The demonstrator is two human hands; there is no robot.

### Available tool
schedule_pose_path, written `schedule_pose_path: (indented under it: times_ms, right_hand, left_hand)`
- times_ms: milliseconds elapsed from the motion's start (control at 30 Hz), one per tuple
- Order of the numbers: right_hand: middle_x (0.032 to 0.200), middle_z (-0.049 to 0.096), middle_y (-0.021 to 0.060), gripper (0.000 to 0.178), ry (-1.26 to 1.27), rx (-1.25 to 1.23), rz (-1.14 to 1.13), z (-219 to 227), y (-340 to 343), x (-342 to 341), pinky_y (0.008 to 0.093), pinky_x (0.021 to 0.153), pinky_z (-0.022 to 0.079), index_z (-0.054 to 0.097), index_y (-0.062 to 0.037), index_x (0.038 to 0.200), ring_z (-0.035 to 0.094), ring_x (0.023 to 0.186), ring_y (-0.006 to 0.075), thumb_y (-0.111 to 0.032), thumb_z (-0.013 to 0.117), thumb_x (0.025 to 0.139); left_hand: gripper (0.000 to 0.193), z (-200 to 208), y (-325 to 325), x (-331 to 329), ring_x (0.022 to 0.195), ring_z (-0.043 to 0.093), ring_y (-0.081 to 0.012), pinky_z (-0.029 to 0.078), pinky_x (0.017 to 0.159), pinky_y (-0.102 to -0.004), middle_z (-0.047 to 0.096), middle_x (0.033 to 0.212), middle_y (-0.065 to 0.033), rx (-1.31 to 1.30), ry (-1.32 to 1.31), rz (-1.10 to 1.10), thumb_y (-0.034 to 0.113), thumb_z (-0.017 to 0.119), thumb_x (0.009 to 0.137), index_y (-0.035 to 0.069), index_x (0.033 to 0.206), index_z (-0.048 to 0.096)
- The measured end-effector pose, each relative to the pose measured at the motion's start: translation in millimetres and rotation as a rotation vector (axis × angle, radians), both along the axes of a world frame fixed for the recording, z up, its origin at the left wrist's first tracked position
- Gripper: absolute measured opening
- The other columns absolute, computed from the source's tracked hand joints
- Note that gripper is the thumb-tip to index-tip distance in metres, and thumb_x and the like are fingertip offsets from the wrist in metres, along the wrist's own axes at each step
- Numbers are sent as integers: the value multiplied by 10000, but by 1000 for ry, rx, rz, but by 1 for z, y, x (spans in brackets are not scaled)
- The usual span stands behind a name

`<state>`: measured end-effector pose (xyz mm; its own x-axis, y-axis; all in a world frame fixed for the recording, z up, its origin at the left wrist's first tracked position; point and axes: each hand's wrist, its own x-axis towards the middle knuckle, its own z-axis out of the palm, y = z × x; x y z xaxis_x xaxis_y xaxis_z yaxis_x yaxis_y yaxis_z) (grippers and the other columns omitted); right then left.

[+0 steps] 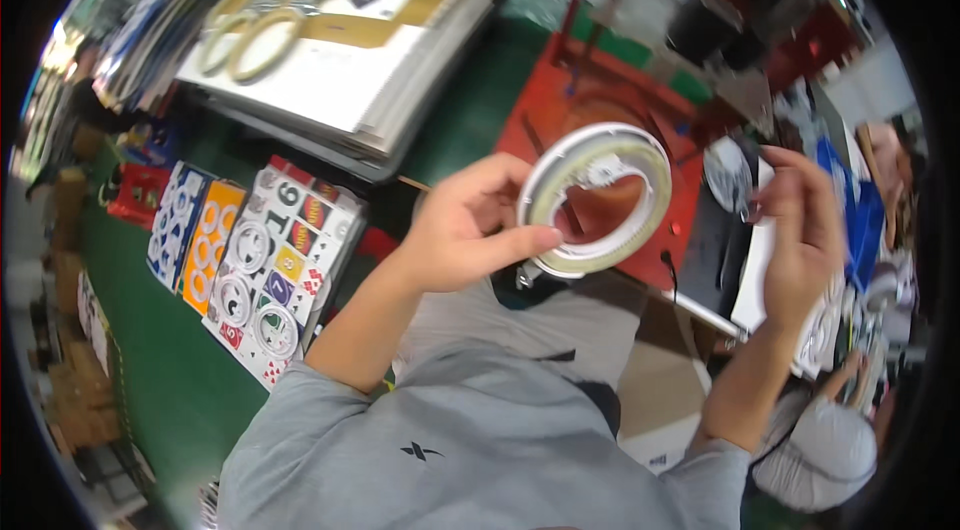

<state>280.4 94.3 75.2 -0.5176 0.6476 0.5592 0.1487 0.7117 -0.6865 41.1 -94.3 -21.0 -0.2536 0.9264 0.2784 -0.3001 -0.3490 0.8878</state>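
My left hand (478, 235) is closed on the near left rim of a white plastic ring (655, 170). The ring has a pale yellowish inner band and a small white toothed piece inside its opening. It is held tilted in front of my body, over the edge of a red press table. My right hand (805, 230) is raised at the right, apart from the ring. Its fingers are bent and spread from the thumb, with nothing clearly seen in them, though motion blurs them a little.
A red metal press (540, 95) stands ahead. Sheet stacks (330, 100) with several yellowish rings lie at upper left. Printed card sheets (285, 265) with white rings sit at left. Plastic bags (730, 175) and a blue bin (858, 220) are at right, where a person in a cap (820, 450) works.
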Motion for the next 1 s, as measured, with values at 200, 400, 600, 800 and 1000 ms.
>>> schedule_pose_path:
  times_ms: [200,400,600,800,1000]
  right_hand:
    - [1007,651,54,392,38,-555,255,-86,-42,13,269,801,486,547,37,1344,607,886,122,-208,603,1044]
    - [1124,643,54,436,173,-875,209,-112,-72,33,256,880,453,506,12,1394,580,1000,117,-177,616,1018]
    - [780,571,-20,340,568,-1000,-47,-120,-12,118,241,575,403,599,-3,1190,518,653,75,-313,506,1086]
    - [869,660,36,323,604,-859,-299,-130,111,277,187,596,451,648,-24,1145,614,724,68,-331,625,1048]
    - [786,673,48,337,684,-940,-603,-168,205,348,194,491,445,618,-57,1012,585,596,91,-390,664,1012]
  left_hand:
    - [396,-19,1,20,1047,652,-143,544,923,-315,667,1153,-92,40,-29,-41,-28,765,902,-41,1244,567]
    - [375,-29,3,45,1108,628,-120,522,956,-305,653,1177,-55,-22,-78,-116,21,730,954,-2,1283,551]
    - [252,-47,11,60,875,616,-69,497,756,-234,684,1008,-22,-212,161,-400,132,711,990,-6,1184,632]
    - [295,-140,-3,44,866,662,-101,535,758,-274,723,998,-74,-513,418,-646,277,624,1050,0,1148,652]
    - [272,-253,-25,11,874,694,-170,557,775,-300,732,1021,-110,-901,-10,-410,229,607,1058,2,1204,644]
